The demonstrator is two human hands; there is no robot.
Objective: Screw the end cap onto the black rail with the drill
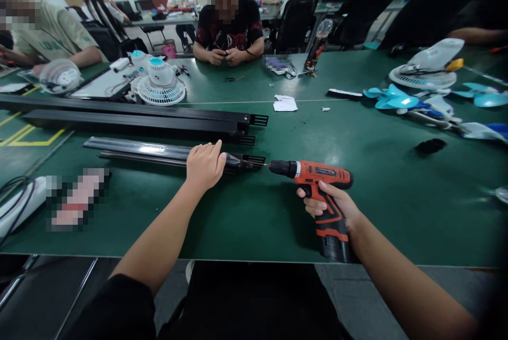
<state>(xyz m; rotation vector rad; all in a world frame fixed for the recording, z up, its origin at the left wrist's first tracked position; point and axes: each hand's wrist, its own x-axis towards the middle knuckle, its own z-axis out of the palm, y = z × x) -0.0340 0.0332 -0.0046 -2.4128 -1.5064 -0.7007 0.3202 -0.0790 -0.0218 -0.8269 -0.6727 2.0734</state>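
Observation:
An orange and black cordless drill point(323, 171) lies level in my right hand point(333, 205), whose fingers wrap its grip near the trigger. Its thin bit points left and reaches the slotted end point(254, 159) of a long black profile. My left hand point(205, 166) is closed over that black profile point(146, 148), close to the slotted end, and presses it to the table. Whether the bit touches a screw is too small to make out.
Two more long black profiles point(138, 123) lie just behind. White fan parts point(161, 82) stand at the back left, blue fan blades point(391, 98) at the right. A paper scrap point(284, 103) lies mid-table on the green table point(381, 218). A person point(229, 28) sits opposite.

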